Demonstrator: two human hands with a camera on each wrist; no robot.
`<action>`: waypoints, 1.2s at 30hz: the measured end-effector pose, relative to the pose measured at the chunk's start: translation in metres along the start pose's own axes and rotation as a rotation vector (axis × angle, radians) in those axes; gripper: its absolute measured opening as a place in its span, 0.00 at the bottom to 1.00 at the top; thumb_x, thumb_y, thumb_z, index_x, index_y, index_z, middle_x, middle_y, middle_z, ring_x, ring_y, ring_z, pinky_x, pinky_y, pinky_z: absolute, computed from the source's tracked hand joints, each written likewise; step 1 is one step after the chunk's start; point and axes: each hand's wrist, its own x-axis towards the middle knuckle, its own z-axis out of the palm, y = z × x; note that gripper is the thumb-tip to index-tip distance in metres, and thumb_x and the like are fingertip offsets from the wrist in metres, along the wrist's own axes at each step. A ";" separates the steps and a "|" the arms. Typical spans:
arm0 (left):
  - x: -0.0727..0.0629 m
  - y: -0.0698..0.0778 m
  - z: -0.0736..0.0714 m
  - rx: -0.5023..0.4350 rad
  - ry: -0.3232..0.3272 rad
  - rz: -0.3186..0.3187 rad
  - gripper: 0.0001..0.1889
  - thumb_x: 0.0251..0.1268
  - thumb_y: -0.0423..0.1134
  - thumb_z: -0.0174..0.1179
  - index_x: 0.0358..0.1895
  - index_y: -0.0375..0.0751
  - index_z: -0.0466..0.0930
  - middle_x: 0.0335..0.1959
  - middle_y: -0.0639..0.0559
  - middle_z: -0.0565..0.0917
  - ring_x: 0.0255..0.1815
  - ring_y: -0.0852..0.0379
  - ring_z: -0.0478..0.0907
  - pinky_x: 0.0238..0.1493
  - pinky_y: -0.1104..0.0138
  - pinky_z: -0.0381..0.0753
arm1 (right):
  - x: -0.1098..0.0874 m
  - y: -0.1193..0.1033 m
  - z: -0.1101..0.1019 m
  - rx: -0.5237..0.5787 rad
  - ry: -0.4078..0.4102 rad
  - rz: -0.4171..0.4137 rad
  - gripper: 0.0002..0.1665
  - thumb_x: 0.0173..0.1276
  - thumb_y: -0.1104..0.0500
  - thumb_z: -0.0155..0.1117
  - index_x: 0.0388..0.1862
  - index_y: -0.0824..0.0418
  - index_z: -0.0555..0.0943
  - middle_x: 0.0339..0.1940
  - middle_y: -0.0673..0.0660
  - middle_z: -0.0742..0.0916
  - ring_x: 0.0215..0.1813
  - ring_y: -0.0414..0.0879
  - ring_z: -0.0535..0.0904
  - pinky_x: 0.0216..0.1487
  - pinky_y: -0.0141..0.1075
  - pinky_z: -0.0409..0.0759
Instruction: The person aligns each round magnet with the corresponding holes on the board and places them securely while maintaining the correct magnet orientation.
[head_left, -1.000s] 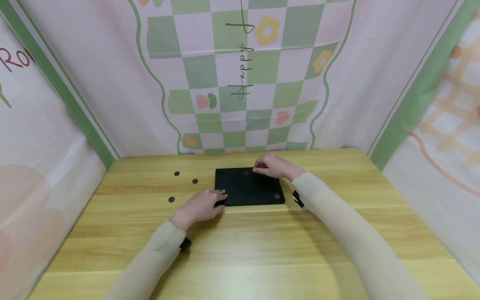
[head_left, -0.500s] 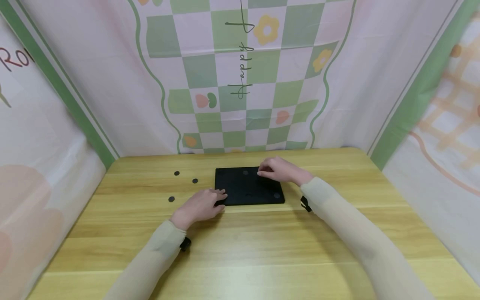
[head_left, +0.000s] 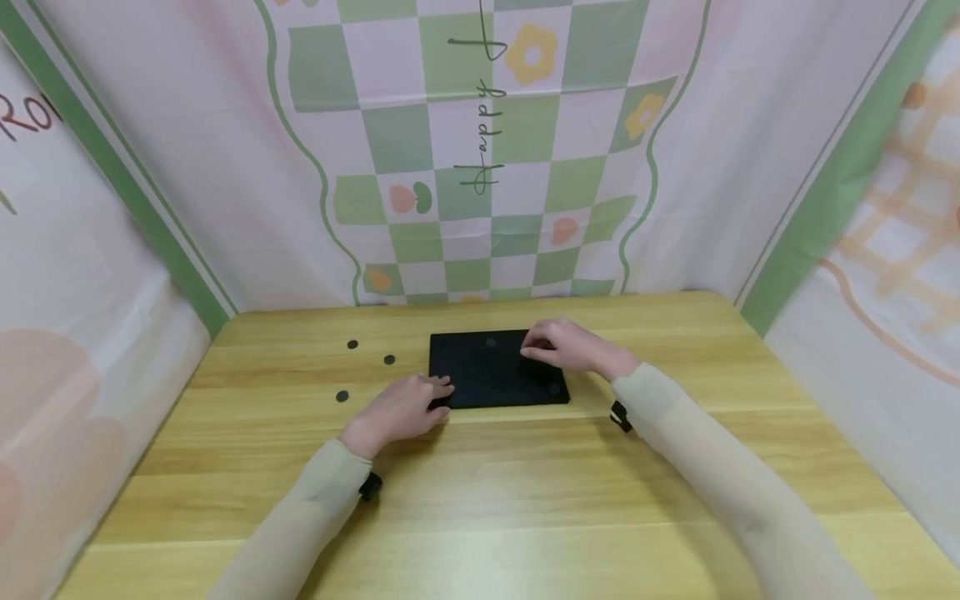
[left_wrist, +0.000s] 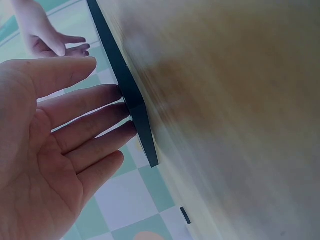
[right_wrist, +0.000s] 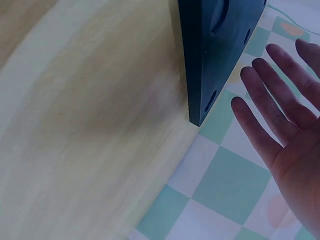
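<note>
in the head view, a black board point(head_left: 474, 367) is laid near the far edge of the counter point(head_left: 480, 500); its near left corner is partly covered by the left hand point(head_left: 403, 407), its right part by the right hand point(head_left: 568, 344). three dark discs point(head_left: 389, 360) are spread toward the far left corner. in the left wrist view, the board is touched by straight fingers. in the right wrist view, the cut-off hand is held with fingers apart; the board's round marks cannot be made out.

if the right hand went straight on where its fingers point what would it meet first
Most likely the black board, which the right hand points toward; how wide the gap is looks hard to judge.
</note>
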 end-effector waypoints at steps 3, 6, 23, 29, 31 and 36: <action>0.000 0.000 -0.001 0.002 0.003 0.002 0.21 0.69 0.44 0.54 0.61 0.40 0.75 0.65 0.46 0.73 0.66 0.46 0.69 0.55 0.60 0.75 | -0.004 -0.002 0.000 0.004 0.003 -0.005 0.13 0.70 0.53 0.59 0.42 0.58 0.86 0.38 0.49 0.85 0.38 0.40 0.80 0.41 0.38 0.80; 0.000 0.000 -0.001 0.007 0.000 0.006 0.21 0.70 0.44 0.54 0.62 0.41 0.75 0.66 0.46 0.72 0.65 0.45 0.70 0.54 0.60 0.75 | -0.010 -0.005 -0.001 0.009 0.003 -0.020 0.12 0.69 0.54 0.60 0.42 0.59 0.86 0.38 0.50 0.85 0.38 0.42 0.81 0.42 0.40 0.80; -0.001 0.002 -0.002 0.005 -0.003 0.001 0.21 0.69 0.44 0.54 0.61 0.40 0.75 0.65 0.45 0.73 0.60 0.43 0.75 0.52 0.61 0.75 | -0.037 -0.020 0.001 0.006 -0.018 0.010 0.13 0.70 0.52 0.58 0.44 0.57 0.85 0.43 0.52 0.85 0.46 0.46 0.82 0.47 0.43 0.80; 0.000 0.001 -0.001 0.008 0.003 0.006 0.20 0.69 0.43 0.54 0.61 0.40 0.76 0.65 0.45 0.73 0.60 0.43 0.74 0.53 0.60 0.75 | -0.044 -0.020 0.006 -0.013 0.015 -0.067 0.11 0.69 0.54 0.60 0.42 0.58 0.85 0.39 0.51 0.85 0.39 0.41 0.81 0.42 0.41 0.81; 0.000 0.001 -0.001 0.008 0.004 0.008 0.20 0.69 0.43 0.55 0.61 0.40 0.76 0.65 0.45 0.73 0.61 0.43 0.74 0.53 0.60 0.75 | -0.046 -0.021 0.007 -0.017 0.023 -0.085 0.11 0.68 0.54 0.61 0.41 0.58 0.85 0.38 0.50 0.85 0.37 0.40 0.81 0.41 0.40 0.81; 0.000 0.001 -0.001 -0.003 -0.002 0.003 0.20 0.69 0.43 0.54 0.62 0.40 0.75 0.65 0.45 0.72 0.60 0.44 0.75 0.50 0.61 0.75 | -0.050 -0.022 0.009 -0.009 0.022 -0.074 0.11 0.69 0.53 0.60 0.41 0.58 0.85 0.38 0.49 0.84 0.37 0.39 0.80 0.41 0.40 0.81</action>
